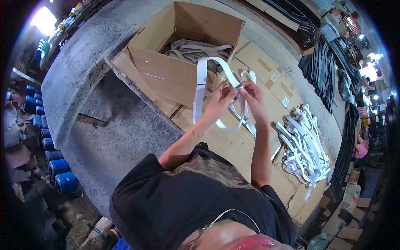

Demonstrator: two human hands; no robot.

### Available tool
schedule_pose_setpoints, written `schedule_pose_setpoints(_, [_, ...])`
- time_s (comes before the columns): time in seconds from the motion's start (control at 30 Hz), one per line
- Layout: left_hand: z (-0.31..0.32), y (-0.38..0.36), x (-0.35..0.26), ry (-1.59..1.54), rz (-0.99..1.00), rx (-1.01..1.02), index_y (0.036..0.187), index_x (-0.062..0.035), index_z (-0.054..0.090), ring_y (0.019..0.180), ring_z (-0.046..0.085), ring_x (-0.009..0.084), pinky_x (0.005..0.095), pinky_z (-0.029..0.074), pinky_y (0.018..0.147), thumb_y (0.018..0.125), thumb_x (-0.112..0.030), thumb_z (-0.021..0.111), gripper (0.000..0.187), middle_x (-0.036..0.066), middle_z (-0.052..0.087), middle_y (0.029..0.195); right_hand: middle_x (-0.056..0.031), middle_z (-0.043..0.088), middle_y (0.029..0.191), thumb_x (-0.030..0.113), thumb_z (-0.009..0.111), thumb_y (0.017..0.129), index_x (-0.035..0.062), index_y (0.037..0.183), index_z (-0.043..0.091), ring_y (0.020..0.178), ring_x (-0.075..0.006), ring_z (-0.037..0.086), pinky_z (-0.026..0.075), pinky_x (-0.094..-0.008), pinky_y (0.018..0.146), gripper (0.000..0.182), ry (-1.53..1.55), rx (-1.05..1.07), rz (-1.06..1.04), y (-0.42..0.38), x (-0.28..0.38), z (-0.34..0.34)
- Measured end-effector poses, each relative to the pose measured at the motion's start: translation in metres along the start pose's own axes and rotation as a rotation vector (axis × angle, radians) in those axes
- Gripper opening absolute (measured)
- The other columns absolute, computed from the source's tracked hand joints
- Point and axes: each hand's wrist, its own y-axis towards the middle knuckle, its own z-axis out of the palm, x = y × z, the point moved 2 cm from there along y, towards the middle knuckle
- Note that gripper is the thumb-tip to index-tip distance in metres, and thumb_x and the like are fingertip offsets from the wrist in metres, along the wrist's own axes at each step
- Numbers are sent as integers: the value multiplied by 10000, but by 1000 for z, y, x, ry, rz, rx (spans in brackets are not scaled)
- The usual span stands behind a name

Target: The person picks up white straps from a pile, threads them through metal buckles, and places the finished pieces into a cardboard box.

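Near upper middle of the frame, the left hand (220, 102) and the right hand (255, 100) pinch a white strap (231, 77); this seems fine finger work, calling next for steady grip

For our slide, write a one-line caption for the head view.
Left hand and right hand hold a looped white strap near an open cardboard box and a pile of white straps.

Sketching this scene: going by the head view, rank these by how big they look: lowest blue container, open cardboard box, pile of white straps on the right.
1. open cardboard box
2. pile of white straps
3. lowest blue container
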Motion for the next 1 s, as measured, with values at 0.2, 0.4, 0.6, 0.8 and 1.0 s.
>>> schedule_pose_setpoints(0.2, [-19, -62, -58, 728, 166, -170, 1118, 56, 533, 950, 585, 157, 281, 459, 818, 864, -130, 620, 326, 122, 620, 1024, -2, 597, 796, 90, 602, 864, 35, 938, 546, 742, -75, 546, 436, -231, 668, 108, 94, -55, -4, 2, -14, 11])
schedule_pose_setpoints(0.4, [-59, -31, -68, 930, 694, -445, 881, 40, 591, 618, 553, 139, 265, 456, 600, 856, -162, 637, 208, 39, 584, 713, 1, 583, 696, 202, 659, 843, 9, 863, 619, 624, -63, 526, 433, -234, 560, 198, 85, -83, 17, -7, -3, 5])
schedule_pose_setpoints(0.6, [-73, -26, -95, 609, 230, -298, 852, 8, 605, 586, 409, 26, 196, 326, 508, 919, -186, 563, 209, -36, 477, 633, 19, 573, 677, 186, 670, 831, 4, 845, 611, 620, -45, 510, 397, -214, 522, 192, -8, -87, -42, -19, -3, 1])
schedule_pose_setpoints(0.8, [-92, -28, -102, 743, 242, -312, 945, 31, 618, 672, 508, 57, 208, 413, 592, 888, -171, 611, 211, 4, 581, 749, 10, 594, 696, 164, 676, 824, 4, 847, 610, 621, -39, 505, 400, -213, 549, 174, 11, 9, 32, -35, -9, 19])
schedule_pose_setpoints(1.0, [-90, -31, -92, 709, 189, -379, 950, 47, 608, 703, 535, 62, 214, 429, 617, 897, -162, 600, 216, 28, 619, 812, 4, 609, 726, 130, 658, 840, -9, 851, 603, 674, -41, 538, 404, -201, 599, 150, 41, -25, 80, -35, -13, 26])
